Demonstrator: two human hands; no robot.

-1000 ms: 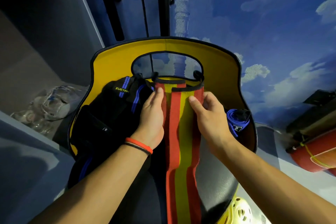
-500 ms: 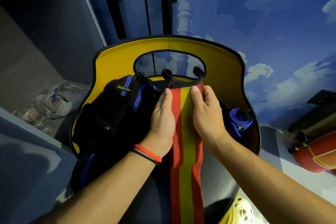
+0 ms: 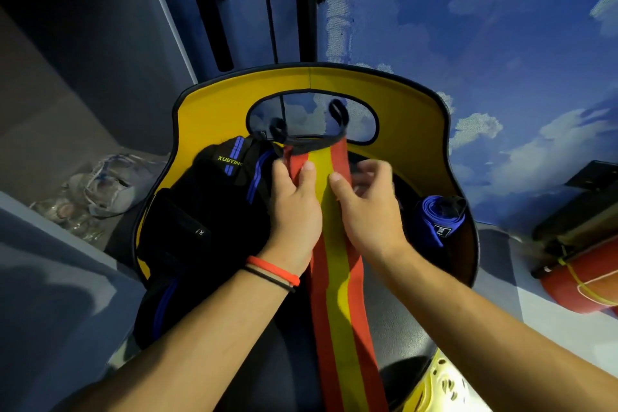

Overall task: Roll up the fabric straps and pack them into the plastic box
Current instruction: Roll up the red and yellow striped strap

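The red-and-yellow striped fabric strap (image 3: 336, 264) was laid lengthwise over the yellow-backed black chair (image 3: 404, 117), its far end pinched by the left hand (image 3: 294, 207) and the blurred right hand (image 3: 368, 211). A rolled blue fabric strap (image 3: 438, 221) was stood beside them.

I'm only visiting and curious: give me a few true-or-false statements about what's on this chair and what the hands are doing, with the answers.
1. The striped strap is red and yellow. True.
2. The striped strap is rolled into a tight coil. False: it lies stretched out along the seat, with the left hand and the right hand at its far end.
3. A rolled blue strap sits on the seat to the right of the hands. True.
4. The orange wristband is on the right wrist. False: it is on the left wrist.
5. The chair back is green. False: it is yellow with a black edge.
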